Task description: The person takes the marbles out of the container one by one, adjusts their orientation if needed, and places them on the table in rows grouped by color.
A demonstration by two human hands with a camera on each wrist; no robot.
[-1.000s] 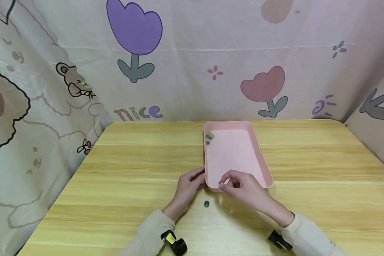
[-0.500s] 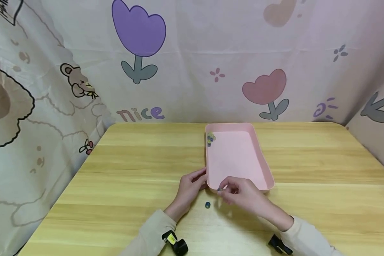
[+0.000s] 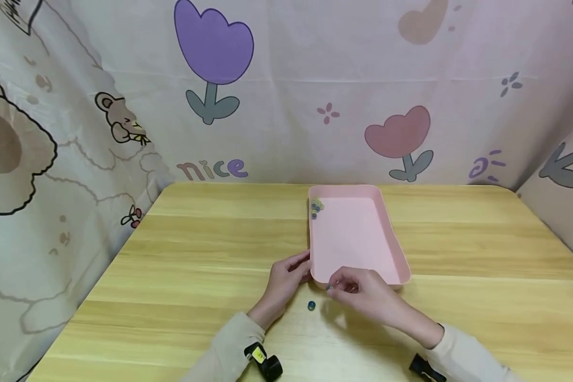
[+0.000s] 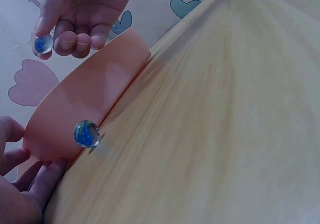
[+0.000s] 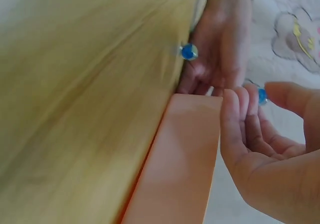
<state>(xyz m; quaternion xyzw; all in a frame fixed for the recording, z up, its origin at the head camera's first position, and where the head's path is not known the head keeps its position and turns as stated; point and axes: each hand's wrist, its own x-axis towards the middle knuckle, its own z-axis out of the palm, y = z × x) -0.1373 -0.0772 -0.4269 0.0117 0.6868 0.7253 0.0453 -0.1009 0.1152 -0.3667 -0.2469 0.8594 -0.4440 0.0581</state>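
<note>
Between thumb and index finger, my right hand [image 3: 365, 292] pinches a clear glass marble [image 4: 43, 44] with blue inside, up at the near rim of a pink tray [image 3: 353, 233]. My left hand [image 3: 285, 281] rests at the tray's near left corner, its extended fingers touching the outside of the wall. On the table just in front of that corner lies another blue-swirled marble [image 3: 311, 305]. Several marbles [image 3: 317, 207] sit clustered against the tray's left wall toward the far end, some yellowish and some dark blue.
A light wooden table [image 3: 210, 244] carries the tray. Printed cloth [image 3: 286, 132] hangs along its back edge and both sides. Each wrist wears a black camera strap, with the left wrist camera [image 3: 269, 367] near the front.
My right hand has drawn back slightly toward me with its marble, from inside the near rim to right at it. The left hand keeps its place at the tray's corner.
</note>
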